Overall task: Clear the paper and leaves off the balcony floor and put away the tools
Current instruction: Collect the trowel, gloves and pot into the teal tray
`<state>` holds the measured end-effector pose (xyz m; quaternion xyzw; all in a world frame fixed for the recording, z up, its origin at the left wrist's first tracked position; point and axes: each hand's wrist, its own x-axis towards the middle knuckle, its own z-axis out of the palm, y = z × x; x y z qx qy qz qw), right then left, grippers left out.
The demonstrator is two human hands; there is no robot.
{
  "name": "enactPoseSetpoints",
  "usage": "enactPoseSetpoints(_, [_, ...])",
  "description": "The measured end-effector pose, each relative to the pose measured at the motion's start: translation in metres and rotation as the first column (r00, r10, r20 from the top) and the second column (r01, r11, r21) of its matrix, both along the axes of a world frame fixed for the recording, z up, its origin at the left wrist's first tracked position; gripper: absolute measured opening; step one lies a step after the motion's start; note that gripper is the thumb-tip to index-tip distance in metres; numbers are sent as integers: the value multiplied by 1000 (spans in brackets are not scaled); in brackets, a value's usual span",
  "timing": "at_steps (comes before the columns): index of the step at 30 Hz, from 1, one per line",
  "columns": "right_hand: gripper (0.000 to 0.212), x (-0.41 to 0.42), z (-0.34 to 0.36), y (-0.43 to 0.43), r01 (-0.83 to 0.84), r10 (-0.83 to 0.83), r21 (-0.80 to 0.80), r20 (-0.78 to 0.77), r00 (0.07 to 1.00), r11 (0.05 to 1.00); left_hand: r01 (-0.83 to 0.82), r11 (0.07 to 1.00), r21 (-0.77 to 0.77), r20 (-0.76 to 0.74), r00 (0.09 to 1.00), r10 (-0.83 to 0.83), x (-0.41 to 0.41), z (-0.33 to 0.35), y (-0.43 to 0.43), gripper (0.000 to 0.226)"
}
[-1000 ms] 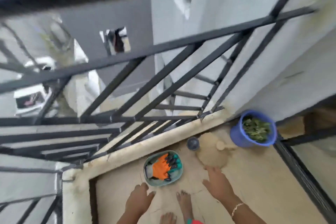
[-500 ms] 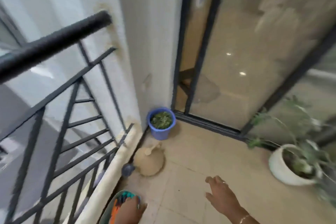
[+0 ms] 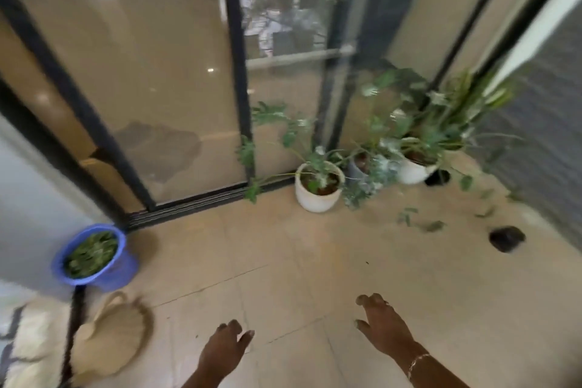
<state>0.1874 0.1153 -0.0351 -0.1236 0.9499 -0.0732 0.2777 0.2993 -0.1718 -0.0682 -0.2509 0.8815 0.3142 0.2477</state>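
Note:
Both my hands hang over the beige tiled floor (image 3: 315,261) and hold nothing. My left hand (image 3: 225,348) has loosely curled fingers, and my right hand (image 3: 382,323) reaches forward with relaxed fingers. A blue bucket (image 3: 121,271) full of green leaves stands at the left by the wall. Just in front of it lies a flat woven tan bag (image 3: 111,337) on the floor. A few loose green leaves (image 3: 422,222) lie on the tiles at the right, near the plants.
Sliding glass doors with black frames (image 3: 234,72) close the far side. White pots (image 3: 318,189) with leafy plants stand in the far right corner. A dark round floor drain (image 3: 507,239) sits at the right. The ledge and railing post (image 3: 74,324) are at the lower left.
The view has swung right, from the railing and the tray with gloves to the glass doors and plants. My left hand has come off the tray and hangs free.

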Motion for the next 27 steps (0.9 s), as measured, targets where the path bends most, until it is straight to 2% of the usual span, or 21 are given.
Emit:
enactPoseSetpoints(4, [44, -7, 5, 96, 203, -203, -8, -27, 979, 979, 181, 983, 17, 4, 983, -181, -59, 1, 78, 30])
enactPoseSetpoints(7, [42, -8, 9, 158, 380, -380, -22, -55, 923, 925, 313, 950, -8, -14, 950, -313, -101, 6, 129, 18])
enactPoseSetpoints(12, [38, -6, 8, 222, 623, -625, -54, -121, 771, 780, 496, 860, -118, -56, 861, -505, -162, 15, 197, 55])
enactPoseSetpoints(16, [38, -19, 5, 250, 665, -657, -13, -166, 735, 747, 593, 766, -248, -62, 779, -624, -213, 17, 231, 82])
enactPoseSetpoints(20, [40, -67, 5, 280, 664, -652, 14, -176, 738, 748, 692, 644, -326, 0, 682, -732, -281, 13, 264, 71])
enactPoseSetpoints(24, [41, -140, 9, 305, 701, -695, -29, -164, 700, 712, 744, 602, -291, 40, 638, -769, -371, 9, 281, 72])
enactPoseSetpoints(27, [42, -199, 16, 324, 717, -713, -35, -149, 685, 696, 749, 613, -253, 33, 639, -768, -442, 6, 292, 72])
